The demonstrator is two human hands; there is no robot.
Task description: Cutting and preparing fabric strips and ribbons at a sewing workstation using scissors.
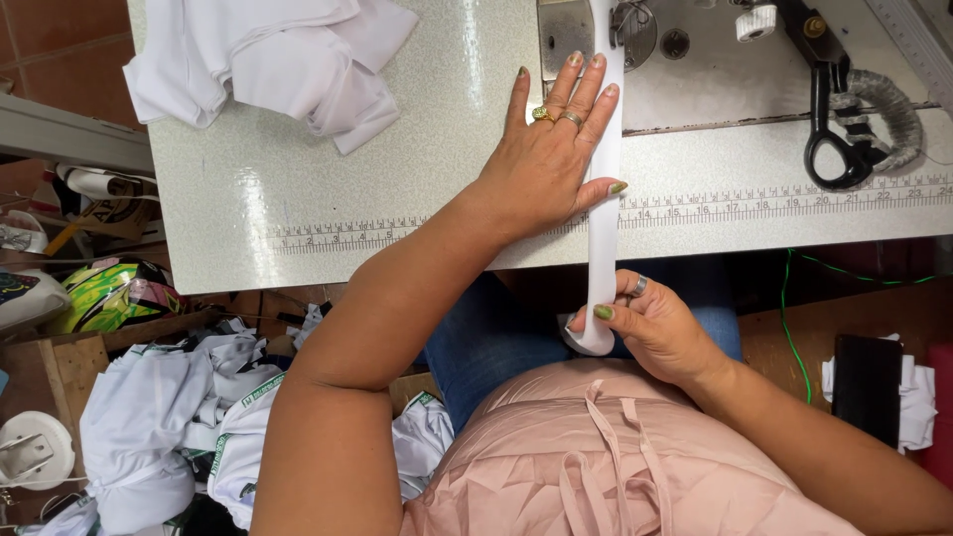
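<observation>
A long narrow white fabric strip (603,213) runs from the sewing machine's needle plate (568,25) down over the front edge of the speckled table (397,149). My left hand (551,149) lies flat on the table, fingers spread, pressing the strip's left side. Below the table edge my right hand (650,323) grips the strip's lower end, which is folded over between thumb and fingers. Both hands wear rings.
A heap of white cloth (278,55) lies at the table's back left. Black scissors (834,109) rest at the right, above a printed ruler (774,203) along the front edge. More white garments (189,417) and a green helmet (109,293) sit on the floor at left.
</observation>
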